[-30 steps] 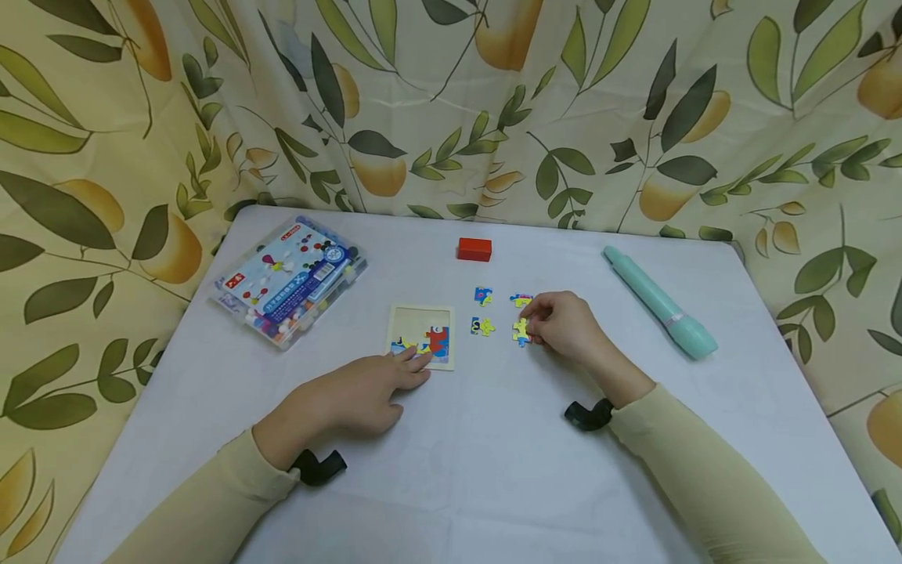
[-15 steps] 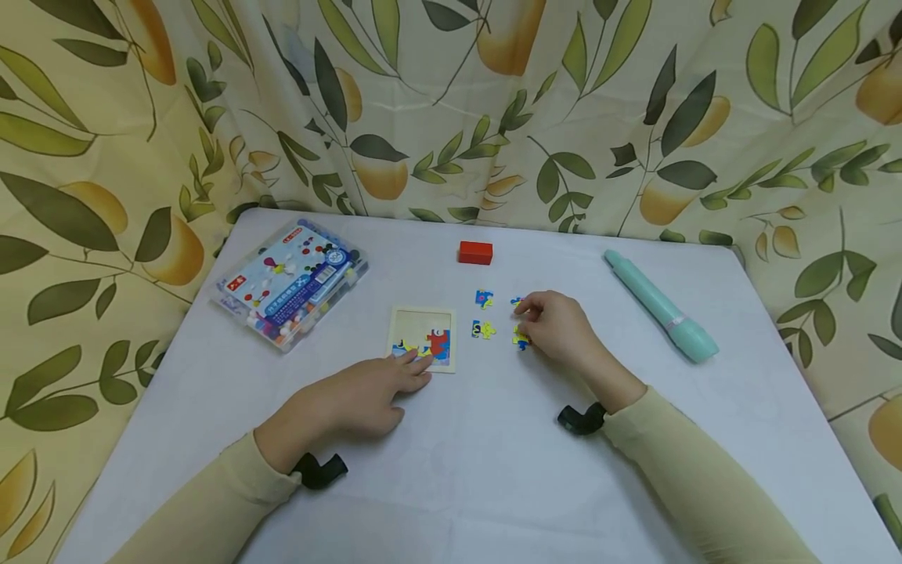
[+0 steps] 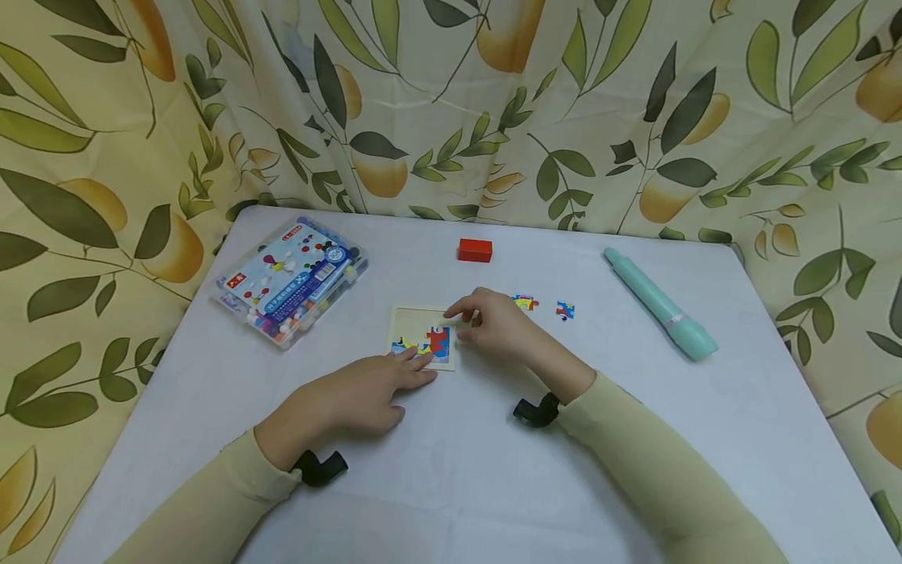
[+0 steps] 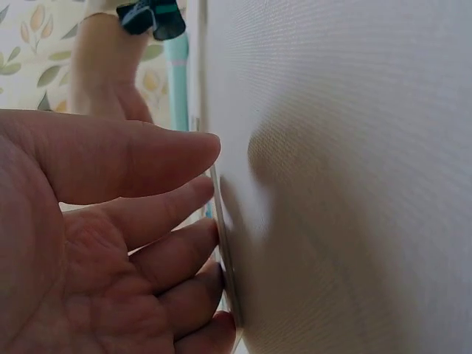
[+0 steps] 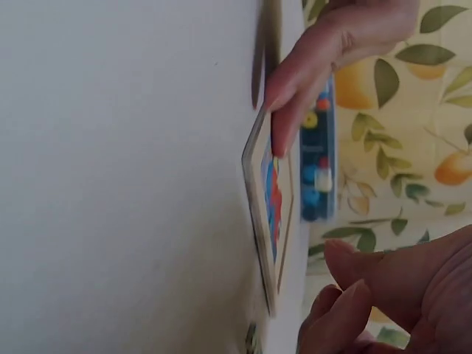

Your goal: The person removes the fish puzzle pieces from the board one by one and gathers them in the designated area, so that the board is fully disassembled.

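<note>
In the head view, a small square wooden jigsaw tray [image 3: 423, 312] lies on the table, with red, blue and yellow pieces [image 3: 438, 341] filling its lower part. My left hand [image 3: 352, 393] rests its outstretched fingertips on the tray's lower left edge; the left wrist view shows the thumb held apart from them. Beside the tray's right edge hovers my right hand [image 3: 496, 325], fingers bent and fingertips above the rim. Whether it pinches a piece is hidden. Two loose jigsaw pieces show beyond it: a yellow one [image 3: 524, 302] and a blue and red one [image 3: 565, 311].
A red block [image 3: 475, 250] stands behind the loose pieces. At the back left lies a clear plastic case [image 3: 292, 278] of colourful beads under a printed sheet. A mint green tube-shaped object [image 3: 658, 304] lies at the right. Patterned curtain [image 3: 451, 110] hangs behind the white-covered table.
My right hand has moved left from the loose pieces to the tray's right edge, uncovering the blue and red piece and covering others. The left hand stays on the tray.
</note>
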### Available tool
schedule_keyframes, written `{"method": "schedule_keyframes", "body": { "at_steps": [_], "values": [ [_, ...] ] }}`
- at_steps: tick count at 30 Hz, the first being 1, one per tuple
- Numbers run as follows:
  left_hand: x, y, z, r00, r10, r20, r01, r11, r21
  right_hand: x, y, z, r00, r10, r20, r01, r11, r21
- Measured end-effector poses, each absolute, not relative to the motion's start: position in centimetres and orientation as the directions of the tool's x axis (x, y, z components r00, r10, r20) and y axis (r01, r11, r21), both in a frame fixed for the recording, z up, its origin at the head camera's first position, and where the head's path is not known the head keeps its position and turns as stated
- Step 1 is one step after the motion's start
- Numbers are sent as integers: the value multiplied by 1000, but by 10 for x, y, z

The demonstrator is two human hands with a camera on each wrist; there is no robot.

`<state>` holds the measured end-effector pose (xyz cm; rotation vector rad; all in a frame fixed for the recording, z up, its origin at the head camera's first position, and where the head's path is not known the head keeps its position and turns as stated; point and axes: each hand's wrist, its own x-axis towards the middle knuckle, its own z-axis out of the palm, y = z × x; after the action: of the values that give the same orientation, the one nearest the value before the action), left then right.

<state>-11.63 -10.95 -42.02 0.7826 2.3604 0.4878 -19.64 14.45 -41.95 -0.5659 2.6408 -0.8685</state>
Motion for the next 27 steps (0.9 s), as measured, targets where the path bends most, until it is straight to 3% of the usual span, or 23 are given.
{"method": "schedule_keyframes", "body": {
  "at_steps": [9,27],
  "values": [
    [-115,-109,-420,-658,637,-401,414,751,514,-200,116,-427,-820,-524,-228,-259,697,-669],
    [-116,-101,-421,-652,647,-395,449,750,486,-199,109,-430,-822,-480,-307,-166,717,-677]
  ]
}}
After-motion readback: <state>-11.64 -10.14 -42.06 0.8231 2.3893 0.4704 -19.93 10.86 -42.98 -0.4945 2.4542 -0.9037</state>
